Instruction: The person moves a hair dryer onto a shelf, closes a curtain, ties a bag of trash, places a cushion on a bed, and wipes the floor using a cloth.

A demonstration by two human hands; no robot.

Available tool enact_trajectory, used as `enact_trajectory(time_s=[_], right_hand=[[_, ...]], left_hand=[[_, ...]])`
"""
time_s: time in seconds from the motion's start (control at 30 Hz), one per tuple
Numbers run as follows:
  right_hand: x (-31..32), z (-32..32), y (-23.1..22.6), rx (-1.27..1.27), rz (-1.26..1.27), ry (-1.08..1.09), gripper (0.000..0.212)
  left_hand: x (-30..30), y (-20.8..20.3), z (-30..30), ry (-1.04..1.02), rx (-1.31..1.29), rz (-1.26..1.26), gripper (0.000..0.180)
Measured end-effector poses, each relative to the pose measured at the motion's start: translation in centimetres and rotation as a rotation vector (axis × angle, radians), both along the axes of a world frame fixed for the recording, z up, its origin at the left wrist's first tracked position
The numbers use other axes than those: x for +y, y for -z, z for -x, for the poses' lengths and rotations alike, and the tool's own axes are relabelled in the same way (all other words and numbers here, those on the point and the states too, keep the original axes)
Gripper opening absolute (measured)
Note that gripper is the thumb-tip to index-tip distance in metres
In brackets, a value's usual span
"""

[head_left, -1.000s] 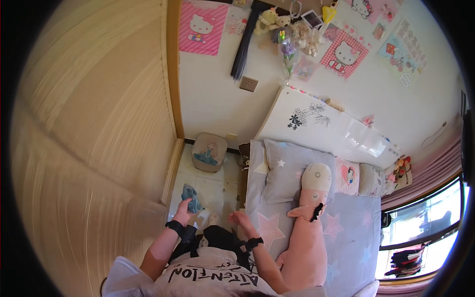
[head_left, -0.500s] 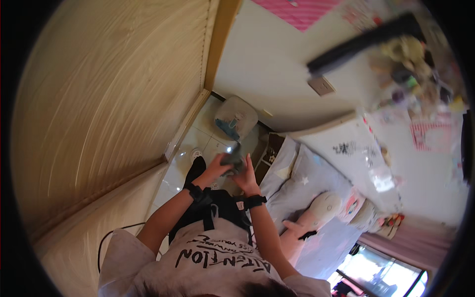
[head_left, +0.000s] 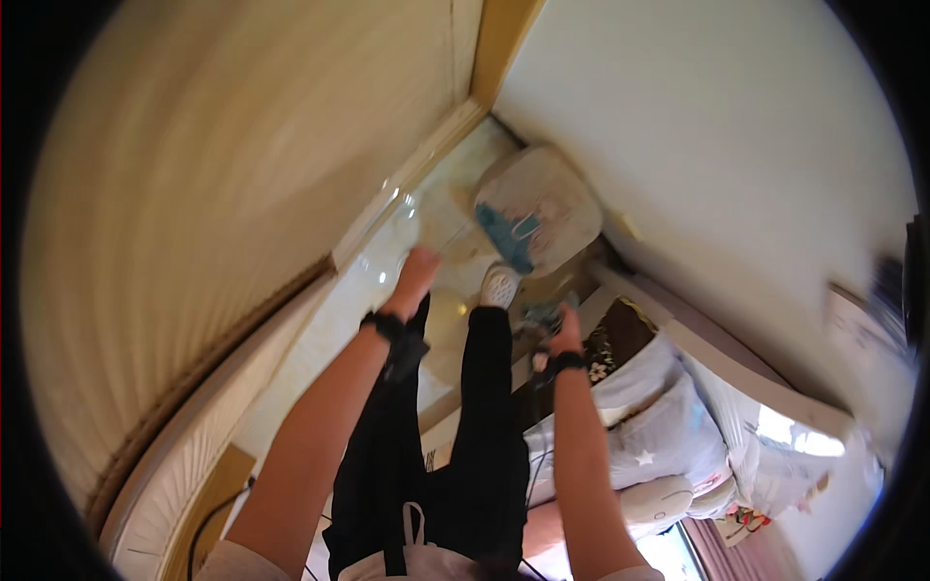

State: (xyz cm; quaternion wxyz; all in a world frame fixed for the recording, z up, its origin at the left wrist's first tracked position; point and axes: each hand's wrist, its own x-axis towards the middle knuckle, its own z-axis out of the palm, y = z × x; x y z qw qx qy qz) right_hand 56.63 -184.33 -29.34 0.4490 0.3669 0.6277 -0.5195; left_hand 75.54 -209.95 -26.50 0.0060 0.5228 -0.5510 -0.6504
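1. Wood wall (head_left: pixel 194 213) fills the left; white wall (head_left: pixel 736 165) on the right.
2. Bed (head_left: pixel 668 426) at right, pale bedding with stars.
3. Tiled floor (head_left: pixel 387 290) runs far, between wall and bed.
4. Stool (head_left: pixel 552 208) at far end, teal cloth (head_left: pixel 504 237) on its near edge.
5. Hands apart. Left hand (head_left: pixel 417 271) empty, fingers loose, over floor.
6. Right hand (head_left: pixel 560 329) closed on a small teal item (head_left: pixel 539 315); blurred, kind unclear. Sits just near of the stool.

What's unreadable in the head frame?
- Head view, right hand: the small teal-grey thing in it is motion-blurred; its kind is unclear.
- Left hand: blurred, so fingers open or closed is unclear.
- Round stool: its print is smeared.
- Bed: its far end is blown out by window glare.
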Motion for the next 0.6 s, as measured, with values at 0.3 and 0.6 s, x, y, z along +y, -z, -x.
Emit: enact_trajectory(time_s=[0.3,0.6], right_hand=[[-0.6,6.0,14.2,0.585,-0.569,-1.535,0.062],[-0.1,7.4,15.3,-0.015,-0.099,0.076,0.035]], left_hand=[[-7.6,12.3,11.5,-0.093,-0.066,0.343,0.074],[-7.3,14.8,13.6,0.035,-0.1,0.129,0.069]])
